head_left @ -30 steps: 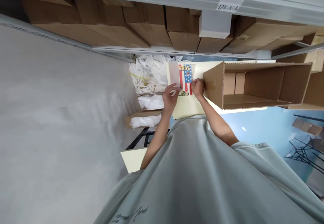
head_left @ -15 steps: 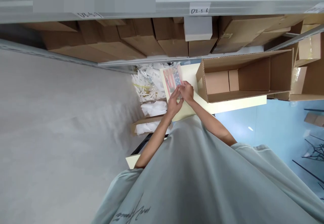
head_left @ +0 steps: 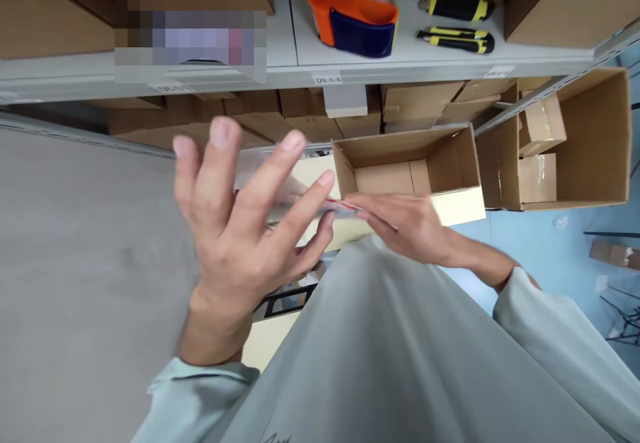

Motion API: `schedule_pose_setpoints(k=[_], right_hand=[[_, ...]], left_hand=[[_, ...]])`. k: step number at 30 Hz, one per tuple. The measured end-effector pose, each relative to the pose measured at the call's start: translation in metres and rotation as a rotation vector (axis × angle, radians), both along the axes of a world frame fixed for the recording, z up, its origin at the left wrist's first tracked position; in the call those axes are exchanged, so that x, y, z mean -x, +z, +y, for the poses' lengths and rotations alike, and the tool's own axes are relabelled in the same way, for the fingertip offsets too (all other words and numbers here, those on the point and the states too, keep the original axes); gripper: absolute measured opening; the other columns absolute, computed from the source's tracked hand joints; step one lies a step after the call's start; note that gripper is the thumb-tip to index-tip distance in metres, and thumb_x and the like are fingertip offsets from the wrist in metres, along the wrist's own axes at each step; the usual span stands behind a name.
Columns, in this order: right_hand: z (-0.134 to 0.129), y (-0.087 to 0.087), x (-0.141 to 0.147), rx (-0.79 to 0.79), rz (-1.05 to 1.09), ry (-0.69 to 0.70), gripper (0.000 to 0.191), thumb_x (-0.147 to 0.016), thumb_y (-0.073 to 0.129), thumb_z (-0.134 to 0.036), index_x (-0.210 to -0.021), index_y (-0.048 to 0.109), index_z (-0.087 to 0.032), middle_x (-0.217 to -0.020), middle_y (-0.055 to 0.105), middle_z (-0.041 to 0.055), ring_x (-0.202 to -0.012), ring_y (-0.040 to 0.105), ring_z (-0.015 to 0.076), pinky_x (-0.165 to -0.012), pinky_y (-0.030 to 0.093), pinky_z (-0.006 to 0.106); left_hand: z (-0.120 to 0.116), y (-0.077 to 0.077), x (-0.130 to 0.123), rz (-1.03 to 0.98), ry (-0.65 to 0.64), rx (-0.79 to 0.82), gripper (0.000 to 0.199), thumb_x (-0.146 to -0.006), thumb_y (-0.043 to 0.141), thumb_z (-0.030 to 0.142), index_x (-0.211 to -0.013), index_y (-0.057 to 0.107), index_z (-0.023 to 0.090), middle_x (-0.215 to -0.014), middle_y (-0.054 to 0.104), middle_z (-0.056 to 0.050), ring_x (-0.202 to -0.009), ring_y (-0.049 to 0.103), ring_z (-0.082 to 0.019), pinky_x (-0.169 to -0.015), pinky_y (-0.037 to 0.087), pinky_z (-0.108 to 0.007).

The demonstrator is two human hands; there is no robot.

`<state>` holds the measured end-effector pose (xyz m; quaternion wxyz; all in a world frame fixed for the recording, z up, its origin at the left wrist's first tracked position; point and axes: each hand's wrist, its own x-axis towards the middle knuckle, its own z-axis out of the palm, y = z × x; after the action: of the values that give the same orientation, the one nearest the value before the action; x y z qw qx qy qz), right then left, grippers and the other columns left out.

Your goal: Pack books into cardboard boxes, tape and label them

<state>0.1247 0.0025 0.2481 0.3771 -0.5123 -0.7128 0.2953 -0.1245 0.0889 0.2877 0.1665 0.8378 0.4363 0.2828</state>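
A thin flat packet (head_left: pixel 343 205) with a red, white and blue print is seen nearly edge-on, and clear plastic seems to stretch left from it. My right hand (head_left: pixel 400 223) pinches its right end between thumb and straight fingers. Raised close to the camera, my left hand (head_left: pixel 245 223) has its fingers spread. Its thumb and index fingertips lie either side of the packet's left part; whether they touch it I cannot tell. Just beyond my right hand stands an open cardboard box (head_left: pixel 345 169) on the pale yellow tabletop (head_left: pixel 463 207).
On the shelf (head_left: pixel 280 36) above lie an orange and blue tape dispenser (head_left: pixel 363 33) and two yellow-black utility knives (head_left: pixel 457 8). Cartons fill the lower shelf, with a white box (head_left: pixel 346 101) among them. Another open carton (head_left: pixel 595 143) at right holds smaller boxes.
The packet has come up off the tabletop and turned from face-up to edge-on. My left hand has risen toward the camera, fingers spreading. The view has shifted, showing more of the upper shelf.
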Motion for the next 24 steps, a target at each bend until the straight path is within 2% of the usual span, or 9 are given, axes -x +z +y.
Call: schedule_pose_setpoints(k=[2,4,7,10,13,15,17,20,24], right_hand=[[0.011,0.029,-0.044,-0.057,-0.071,0.035,0.038,-0.115,0.059,-0.023,-0.141,0.083,-0.038,-0.141,0.087,-0.0081,-0.130,0.086,0.0194,-0.111,0.071,0.035],[0.021,0.046,-0.079,-0.072,-0.126,0.039,0.036,-0.114,0.062,-0.024,-0.138,0.084,-0.038,-0.137,0.088,-0.0093,-0.129,0.086,0.0207,-0.108,0.071,0.036],[0.032,0.046,-0.120,-0.038,-0.171,0.011,0.028,-0.112,0.069,-0.031,-0.133,0.086,-0.037,-0.126,0.090,-0.0071,-0.118,0.088,0.0233,-0.093,0.069,0.031],[0.047,0.020,-0.149,0.028,-0.266,0.023,0.027,-0.109,0.071,-0.030,-0.130,0.087,-0.037,-0.120,0.091,-0.0043,-0.107,0.088,0.0262,-0.086,0.062,0.031],[0.070,-0.021,-0.167,0.137,-0.409,0.088,0.030,-0.106,0.071,-0.023,-0.127,0.088,-0.035,-0.113,0.092,-0.0005,-0.103,0.087,0.0294,-0.088,0.058,0.034],[0.086,-0.051,-0.171,0.249,-0.511,0.170,0.030,-0.106,0.069,-0.018,-0.125,0.089,-0.031,-0.111,0.092,0.0027,-0.107,0.086,0.0313,-0.093,0.057,0.036],[0.101,-0.078,-0.167,0.386,-0.621,0.242,0.031,-0.106,0.068,-0.013,-0.123,0.090,-0.028,-0.119,0.091,0.0068,-0.115,0.084,0.0331,-0.099,0.057,0.039],[0.114,-0.111,-0.151,0.608,-0.734,0.261,0.026,-0.097,0.075,-0.006,-0.112,0.091,-0.022,-0.130,0.089,0.0128,-0.127,0.082,0.0351,-0.110,0.058,0.042],[0.114,-0.137,-0.132,0.720,-0.786,0.241,0.020,-0.090,0.077,0.000,-0.093,0.088,-0.017,-0.127,0.089,0.0184,-0.123,0.084,0.0356,-0.112,0.062,0.043]], left_hand=[[0.006,0.020,-0.038,-0.008,-0.034,0.090,0.047,-0.089,0.092,0.066,-0.122,0.084,0.034,-0.145,0.072,0.006,-0.178,0.028,-0.054,-0.136,0.023,-0.094],[0.014,0.028,-0.073,-0.009,-0.105,0.187,0.038,-0.101,0.084,0.061,-0.123,0.082,0.029,-0.139,0.073,0.002,-0.178,0.032,-0.051,-0.133,0.036,-0.090],[0.026,0.016,-0.109,-0.066,-0.212,0.244,0.031,-0.105,0.080,0.053,-0.121,0.084,0.026,-0.123,0.076,-0.001,-0.164,0.057,-0.045,-0.135,0.041,-0.082],[0.038,-0.021,-0.129,-0.066,-0.291,0.177,0.022,-0.111,0.072,0.042,-0.120,0.087,0.029,-0.113,0.080,-0.004,-0.149,0.068,-0.039,-0.135,0.044,-0.073],[0.052,-0.074,-0.145,0.052,-0.356,0.164,0.021,-0.109,0.068,0.031,-0.112,0.089,0.028,-0.104,0.083,-0.009,-0.129,0.076,-0.038,-0.123,0.054,-0.062],[0.063,-0.109,-0.160,0.226,-0.390,0.181,0.023,-0.106,0.066,0.025,-0.100,0.089,0.025,-0.093,0.081,-0.012,-0.113,0.079,-0.037,-0.113,0.057,-0.055],[0.073,-0.139,-0.176,0.485,-0.423,0.255,0.029,-0.102,0.062,0.016,-0.100,0.090,0.023,-0.092,0.083,-0.014,-0.104,0.080,-0.035,-0.102,0.059,-0.048],[0.082,-0.171,-0.199,0.724,-0.422,0.415,0.033,-0.095,0.063,0.010,-0.105,0.092,0.022,-0.106,0.087,-0.017,-0.108,0.082,-0.034,-0.093,0.057,-0.040],[0.082,-0.198,-0.212,0.735,-0.411,0.505,0.022,-0.081,0.073,0.006,-0.086,0.090,0.019,-0.101,0.088,-0.019,-0.095,0.082,-0.032,-0.083,0.055,-0.037]])
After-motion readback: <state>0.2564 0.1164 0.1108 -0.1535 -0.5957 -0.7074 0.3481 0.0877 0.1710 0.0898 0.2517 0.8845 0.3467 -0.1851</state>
